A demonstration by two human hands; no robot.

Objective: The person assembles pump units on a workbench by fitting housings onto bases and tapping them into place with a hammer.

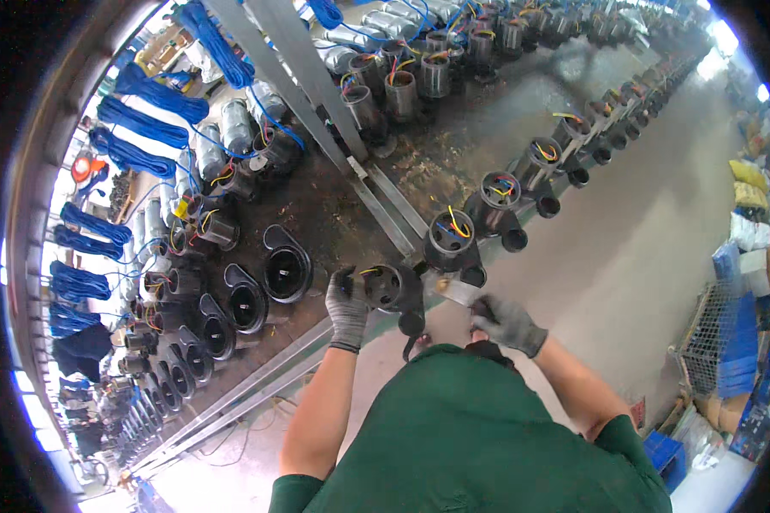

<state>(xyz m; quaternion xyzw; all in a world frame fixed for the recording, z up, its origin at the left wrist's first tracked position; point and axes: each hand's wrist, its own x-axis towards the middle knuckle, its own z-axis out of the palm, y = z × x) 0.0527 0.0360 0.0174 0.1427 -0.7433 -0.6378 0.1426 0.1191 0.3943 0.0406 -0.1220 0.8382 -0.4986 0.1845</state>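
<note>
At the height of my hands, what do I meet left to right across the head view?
Blue cable bundles, black round covers, your left hand, the dark cylindrical housing, the flat pale tool, your right hand, the wire mesh basket.

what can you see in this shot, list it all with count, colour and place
cylindrical housing with side spout: one, dark, centre
flat tool, kind unclear: one, whitish with brownish end, right of the housing
upright metal cylinders with wires: many, dark grey, top and right rows
round open casings: many, black, left
bundled cable coils: many, blue, far left and top
shiny metal cylinders: many, silver, upper left
straight metal bars: several, grey, upper centre
yellow bags: at least two, yellow, right
wire-mesh cage: one, grey, right
floor: one, grey, right
shirt: one, green, bottom
left hand: one, grey glove, beside the housing
right hand: one, grey glove, holding the tool
</note>
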